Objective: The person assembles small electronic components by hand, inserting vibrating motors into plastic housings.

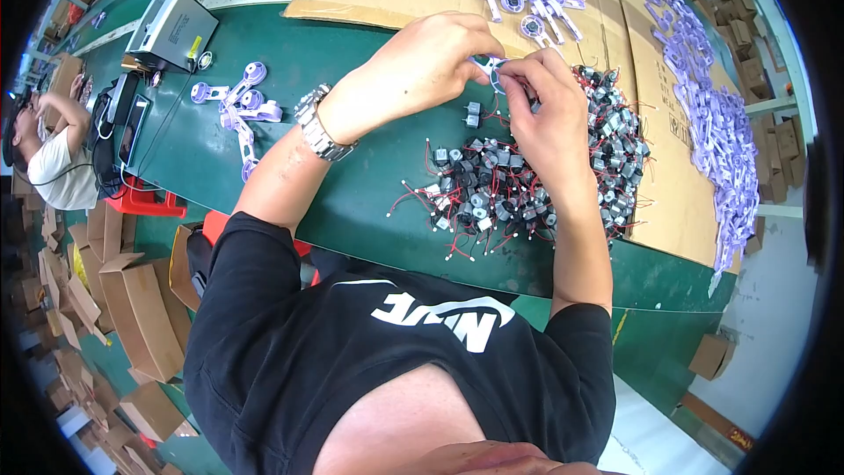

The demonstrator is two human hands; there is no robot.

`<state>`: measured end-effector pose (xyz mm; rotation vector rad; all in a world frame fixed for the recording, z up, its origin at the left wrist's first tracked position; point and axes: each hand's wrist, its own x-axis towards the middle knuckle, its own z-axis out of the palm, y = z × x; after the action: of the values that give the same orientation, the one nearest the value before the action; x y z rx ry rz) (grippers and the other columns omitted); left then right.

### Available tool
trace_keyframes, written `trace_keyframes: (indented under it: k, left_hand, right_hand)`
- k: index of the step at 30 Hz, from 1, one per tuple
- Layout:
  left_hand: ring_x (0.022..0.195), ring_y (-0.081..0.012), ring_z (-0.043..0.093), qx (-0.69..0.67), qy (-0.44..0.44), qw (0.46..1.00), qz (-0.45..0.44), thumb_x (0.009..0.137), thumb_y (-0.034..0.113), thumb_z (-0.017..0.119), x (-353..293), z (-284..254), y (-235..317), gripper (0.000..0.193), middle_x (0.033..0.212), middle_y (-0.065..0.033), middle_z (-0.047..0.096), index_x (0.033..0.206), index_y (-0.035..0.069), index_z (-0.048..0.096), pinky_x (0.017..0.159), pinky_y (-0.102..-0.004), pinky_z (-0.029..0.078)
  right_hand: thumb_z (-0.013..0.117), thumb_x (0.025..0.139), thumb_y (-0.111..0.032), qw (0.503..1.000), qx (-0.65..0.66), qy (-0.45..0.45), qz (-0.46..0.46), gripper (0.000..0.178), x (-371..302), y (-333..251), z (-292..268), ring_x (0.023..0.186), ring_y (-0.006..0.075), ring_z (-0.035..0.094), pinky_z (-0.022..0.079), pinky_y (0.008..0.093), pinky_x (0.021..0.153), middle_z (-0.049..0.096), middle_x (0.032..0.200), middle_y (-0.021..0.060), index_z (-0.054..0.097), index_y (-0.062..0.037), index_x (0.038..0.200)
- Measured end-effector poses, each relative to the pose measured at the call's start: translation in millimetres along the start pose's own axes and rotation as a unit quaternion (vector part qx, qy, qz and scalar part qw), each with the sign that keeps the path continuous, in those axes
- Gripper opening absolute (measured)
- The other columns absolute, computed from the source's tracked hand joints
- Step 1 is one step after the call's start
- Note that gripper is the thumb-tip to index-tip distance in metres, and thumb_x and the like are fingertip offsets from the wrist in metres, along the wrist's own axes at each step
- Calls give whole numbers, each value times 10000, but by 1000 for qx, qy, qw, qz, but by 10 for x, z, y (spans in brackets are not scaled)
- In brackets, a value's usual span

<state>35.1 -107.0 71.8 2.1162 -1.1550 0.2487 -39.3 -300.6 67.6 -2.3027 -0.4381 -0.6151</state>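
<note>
The left hand's grip [426, 62] clamped a small purple part [484, 62], apparently steadying it as the right hand's grip [547, 105] pinched its right end. Wired motors [481, 197] lay heaped near both grips, likely for easy reach.

Held pc [489, 62]: purple/white plastic, sm., mostly hidden; pinched btwn fingertips of L hand [426, 62] & R hand [547, 114], approx. 1 o'clock from ctr of view; exact tilt unclear.
Lone motor [473, 114]: sm. grey metal body; approx. 6 o'clock from held pc, just apart from heap.
Motor heap [479, 185]: many sm. grey/blk motors, thin red & dk wires, wht plug ends; jumbled, every which way, wires tangled; spreads approx. 4 to 6 o'clock from held pc, partly hidden.
</note>
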Motion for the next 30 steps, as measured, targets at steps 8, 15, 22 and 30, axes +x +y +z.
trace_keyframes:
  k: [8, 15, 22, 30]
  left_hand:
    - [1013, -378, 680, -26, -11, 999, -20, 821, 25, 770, -18, 62, 74, 285, 1037, -158, 709, 1105, 2, 752, 868, -435, 543]
    - [1008, -376, 687, -43, -24, 998, -29, 820, 29, 777, -34, 104, 49, 290, 1037, -168, 715, 1107, -3, 755, 870, -432, 546]
    - [1008, -371, 683, -40, -5, 997, -59, 827, 53, 794, -60, 56, 71, 290, 1036, -169, 709, 1107, -10, 753, 871, -423, 541]
    - [1017, -372, 681, -32, -15, 998, -57, 830, 71, 798, -65, 79, 80, 301, 1045, -167, 707, 1120, 7, 750, 884, -427, 541]
  right_hand:
    - [693, 892, 22, 998, -59, 14, 34, 91, -61, -113, 29, 831, 370, 665, 532, 458, 722, 611, 959, 148, 668, -3, 976]
    - [698, 891, 24, 997, -65, 31, 16, 109, -127, -85, 96, 820, 372, 660, 534, 455, 720, 611, 950, 148, 685, 2, 997]
    - [722, 896, 6, 998, 21, -14, 51, 179, -68, -115, -28, 803, 327, 697, 554, 401, 747, 694, 930, 154, 718, -1, 1074]
    - [761, 845, 21, 999, -5, 43, 14, 205, -69, -33, 68, 872, 286, 713, 554, 375, 793, 724, 941, 126, 741, -38, 1040]
